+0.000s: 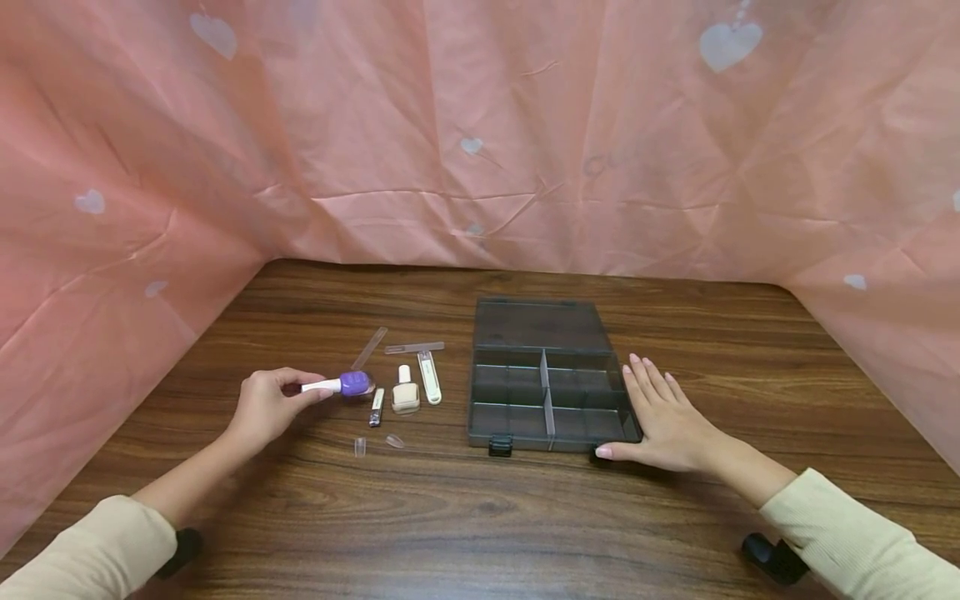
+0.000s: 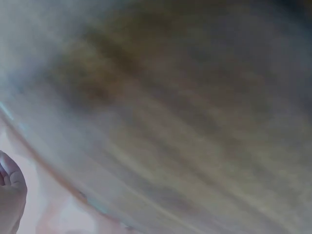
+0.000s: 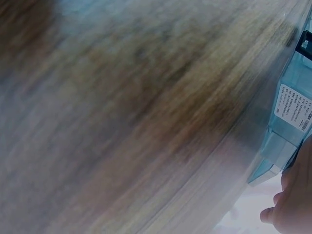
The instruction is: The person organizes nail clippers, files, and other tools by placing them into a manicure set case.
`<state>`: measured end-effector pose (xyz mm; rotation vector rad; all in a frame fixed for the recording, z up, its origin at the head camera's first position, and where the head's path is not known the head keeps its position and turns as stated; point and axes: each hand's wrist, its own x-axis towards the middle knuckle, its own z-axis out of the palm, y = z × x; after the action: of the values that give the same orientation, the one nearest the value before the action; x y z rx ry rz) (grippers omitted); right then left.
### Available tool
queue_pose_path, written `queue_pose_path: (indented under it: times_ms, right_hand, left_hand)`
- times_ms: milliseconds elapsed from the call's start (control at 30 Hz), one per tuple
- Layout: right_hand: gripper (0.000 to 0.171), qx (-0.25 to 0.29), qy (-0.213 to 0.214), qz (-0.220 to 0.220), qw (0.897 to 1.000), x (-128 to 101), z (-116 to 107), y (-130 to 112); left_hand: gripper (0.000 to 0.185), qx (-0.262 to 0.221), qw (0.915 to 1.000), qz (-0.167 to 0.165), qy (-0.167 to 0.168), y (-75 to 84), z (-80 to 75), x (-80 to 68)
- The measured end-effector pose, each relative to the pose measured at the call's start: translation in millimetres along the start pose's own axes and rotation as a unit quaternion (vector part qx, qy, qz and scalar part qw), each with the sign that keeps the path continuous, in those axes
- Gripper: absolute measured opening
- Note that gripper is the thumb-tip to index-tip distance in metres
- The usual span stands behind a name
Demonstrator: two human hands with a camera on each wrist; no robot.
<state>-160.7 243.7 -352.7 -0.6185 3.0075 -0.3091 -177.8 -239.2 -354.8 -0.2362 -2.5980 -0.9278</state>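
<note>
My left hand [image 1: 266, 404] pinches the white cap of a purple nail polish bottle [image 1: 355, 383], held on its side just above the table. Next to it lie a small nail clipper [image 1: 376, 407], a beige polish bottle [image 1: 405, 392] standing upright, a white clipper [image 1: 429, 377] and two clear strips [image 1: 369, 347]. My right hand [image 1: 663, 412] lies flat, fingers straight, against the right side of an open dark compartment box [image 1: 547, 379]. In the left wrist view only a fingertip [image 2: 12, 183] shows amid blur; in the right wrist view the box's edge [image 3: 290, 117] shows.
Two clear nail tips [image 1: 359, 447] lie on the wooden table [image 1: 480, 517] in front of the bottles. Pink heart-print cloth [image 1: 480, 133] walls the back and both sides. Black mounts sit by each sleeve [image 1: 776, 558].
</note>
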Motion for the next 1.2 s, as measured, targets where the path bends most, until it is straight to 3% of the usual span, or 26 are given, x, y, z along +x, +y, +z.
queue_pose_path:
  times_ms: [300,567,1200]
  right_hand:
    - [0.117,-0.005,0.005,-0.011,1.0,2,-1,0]
    - [0.117,0.003,0.001,-0.014,1.0,2,-1,1]
    - [0.116,0.013,-0.004,-0.005,1.0,0,0,1]
  left_hand:
    - [0.018,-0.027,0.9996,-0.001,0.006,12.8,-1.2,13.2]
    - [0.021,-0.046,0.9989,-0.006,-0.009,23.8,2.9,17.6]
    - [0.02,-0.122,0.9917,-0.006,-0.04,55.2,35.6,31.5]
